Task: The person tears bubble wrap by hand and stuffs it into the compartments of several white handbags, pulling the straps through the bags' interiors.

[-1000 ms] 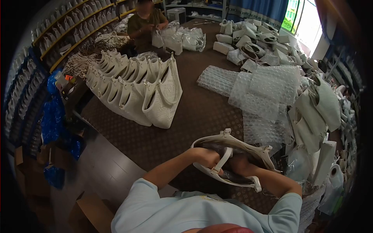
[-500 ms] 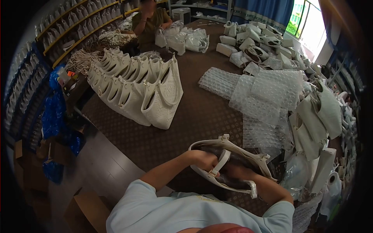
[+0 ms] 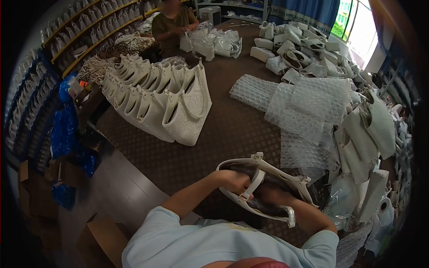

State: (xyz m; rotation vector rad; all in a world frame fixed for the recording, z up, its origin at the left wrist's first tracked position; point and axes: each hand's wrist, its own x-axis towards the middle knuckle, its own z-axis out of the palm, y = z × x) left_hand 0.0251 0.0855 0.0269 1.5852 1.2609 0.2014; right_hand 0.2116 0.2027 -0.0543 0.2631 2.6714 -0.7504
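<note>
A cream handbag (image 3: 277,217) stands with its mouth up at the table edge in front of me, its dark lining showing. My left hand (image 3: 236,182) is closed at the near left rim, beside the upright strap of one handle (image 3: 254,185); its fingertips are partly hidden. Reaching in over the right side, my right hand (image 3: 271,194) is down inside the bag, dark and blurred, so its fingers cannot be made out. The other end of the handle hangs over the near rim by my right forearm.
Cream handbags (image 3: 187,120) stand in rows on the brown table (image 3: 232,134). Bubble wrap sheets (image 3: 308,111) lie to the right, with a heap of white bags (image 3: 295,49) behind. Across the table, a person (image 3: 172,27) handles plastic-wrapped items (image 3: 214,42). A cardboard box (image 3: 103,241) is at lower left.
My right hand has shifted slightly inside the handbag, while my left hand stays at the rim. The person across has lowered a raised hand to the wrapped items.
</note>
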